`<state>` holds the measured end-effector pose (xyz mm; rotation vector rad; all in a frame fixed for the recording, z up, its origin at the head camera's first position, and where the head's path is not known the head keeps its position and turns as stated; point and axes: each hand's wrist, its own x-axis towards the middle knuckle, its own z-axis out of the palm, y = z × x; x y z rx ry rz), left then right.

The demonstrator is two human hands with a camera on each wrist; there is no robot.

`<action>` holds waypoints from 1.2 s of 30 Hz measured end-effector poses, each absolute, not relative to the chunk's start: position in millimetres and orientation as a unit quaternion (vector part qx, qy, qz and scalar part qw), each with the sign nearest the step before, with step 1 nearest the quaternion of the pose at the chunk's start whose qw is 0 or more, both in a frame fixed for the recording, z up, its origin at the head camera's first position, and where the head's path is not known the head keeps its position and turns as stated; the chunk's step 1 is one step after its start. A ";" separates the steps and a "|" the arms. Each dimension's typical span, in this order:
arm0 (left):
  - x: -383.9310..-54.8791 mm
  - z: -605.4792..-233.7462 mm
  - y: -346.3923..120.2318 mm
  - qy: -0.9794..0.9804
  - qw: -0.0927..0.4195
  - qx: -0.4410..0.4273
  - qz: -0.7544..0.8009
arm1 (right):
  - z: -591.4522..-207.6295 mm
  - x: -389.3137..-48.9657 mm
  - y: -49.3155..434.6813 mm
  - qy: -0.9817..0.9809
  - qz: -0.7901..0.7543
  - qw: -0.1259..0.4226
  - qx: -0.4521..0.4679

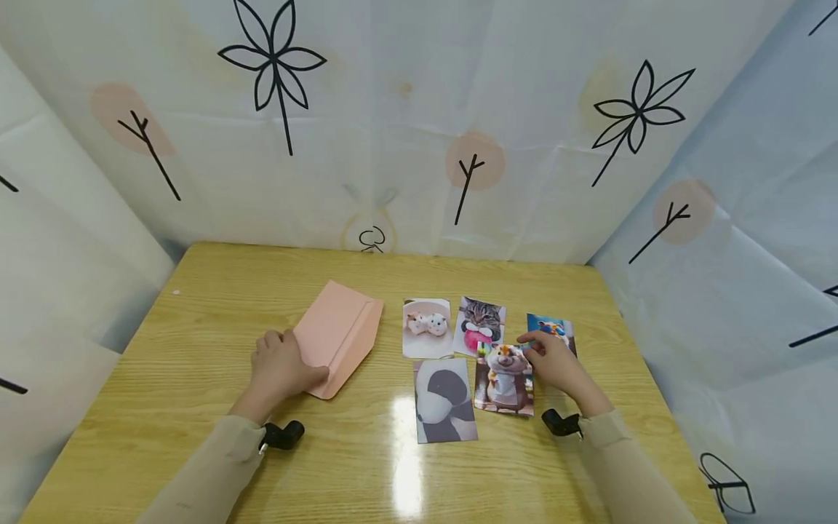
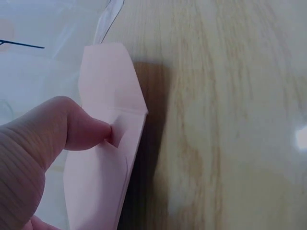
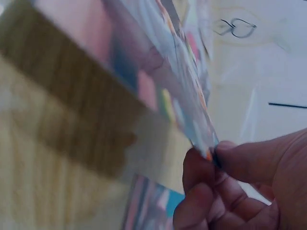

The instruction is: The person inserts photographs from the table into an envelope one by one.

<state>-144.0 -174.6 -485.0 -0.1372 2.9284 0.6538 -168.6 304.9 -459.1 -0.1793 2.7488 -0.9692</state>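
Observation:
My left hand [image 1: 281, 367] grips the near left side of a pink envelope [image 1: 334, 327]. In the left wrist view the thumb [image 2: 72, 122] presses into the envelope just below its raised flap [image 2: 110, 72]. On the right, my right hand [image 1: 559, 367] pinches the upper right corner of a photo card [image 1: 505, 389] showing a hamster in an apron. That card is tilted up off the table in the right wrist view, with thumb and fingers meeting at its corner; whether it is a single card cannot be told. Partly behind this hand lies a blue-topped photo card [image 1: 550, 325].
A card with two white animals [image 1: 427, 338], a cat card [image 1: 483, 316] and a grey-and-white card [image 1: 445, 400] lie on the wooden table [image 1: 229, 320] between the hands. Patterned white cloth [image 1: 393, 131] hangs behind and at both sides.

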 end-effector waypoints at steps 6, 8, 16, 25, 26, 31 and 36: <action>-145.8 -484.4 -176.0 0.969 0.021 -0.037 0.245 | -450.3 -173.3 316.2 0.928 -0.359 0.089 -0.048; -147.0 -486.4 -174.7 0.966 -0.006 -0.030 0.257 | -447.4 -175.5 314.9 0.923 -0.377 0.064 -0.042; -149.7 -488.7 -157.8 0.960 -0.068 0.001 0.273 | -431.5 -179.5 277.5 0.866 -0.496 -0.063 -0.012; -148.2 -486.9 -140.1 0.959 -0.099 0.021 0.264 | -431.9 -180.2 223.3 0.785 -0.605 -0.128 -0.034; -148.1 -486.8 -139.1 0.959 -0.100 0.022 0.264 | -435.3 -182.0 220.7 0.779 -0.612 -0.132 -0.033; -147.6 -487.3 -137.3 0.960 -0.106 0.026 0.256 | -437.9 -184.4 207.5 0.754 -0.633 -0.168 -0.044; -146.7 -487.0 -137.8 0.961 -0.105 0.031 0.253 | -424.8 -177.7 192.1 0.748 -0.634 -0.185 -0.061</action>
